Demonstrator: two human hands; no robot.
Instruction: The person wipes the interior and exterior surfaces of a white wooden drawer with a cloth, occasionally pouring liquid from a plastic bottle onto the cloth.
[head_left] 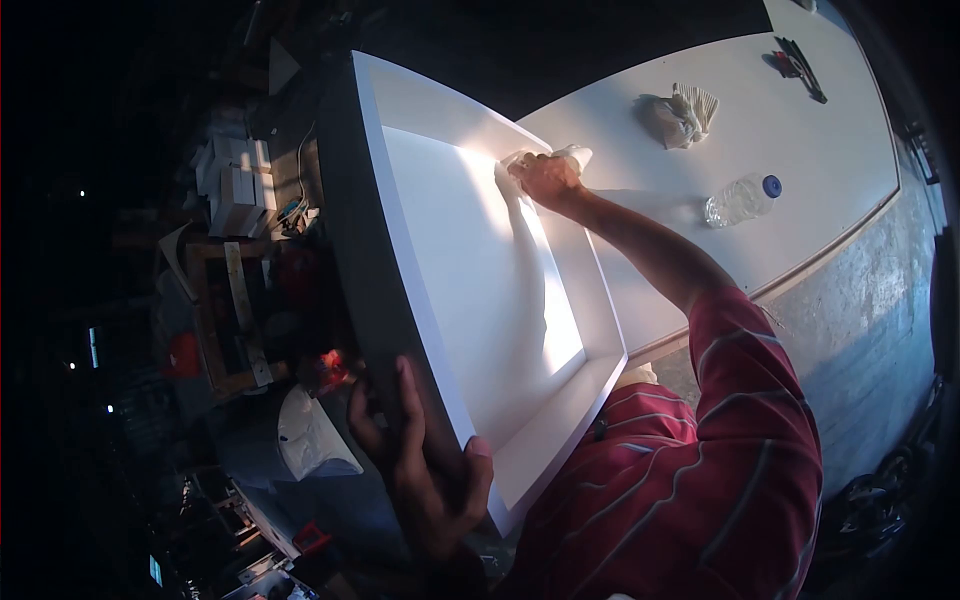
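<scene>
A large white open box [470,260], like a shallow drawer, is tilted in front of me with its inside facing me. My left hand [430,480] grips its lower left side, fingers against the shaded outer wall and thumb at the rim. At the far corner, my right hand [548,180] is closed on a crumpled white cloth [573,156]. That hand presses the cloth against the inner edge of the box. Bright light falls across part of the box floor, and the arm's shadow runs through it.
Right of the box stretches a white tabletop [640,110]. On it lie a clear plastic bottle [738,201] with a blue cap, a crumpled striped cloth or bag [686,116] and dark and red tools [797,68]. White boxes [238,185] and a wooden frame [235,310] stand in the dark at left.
</scene>
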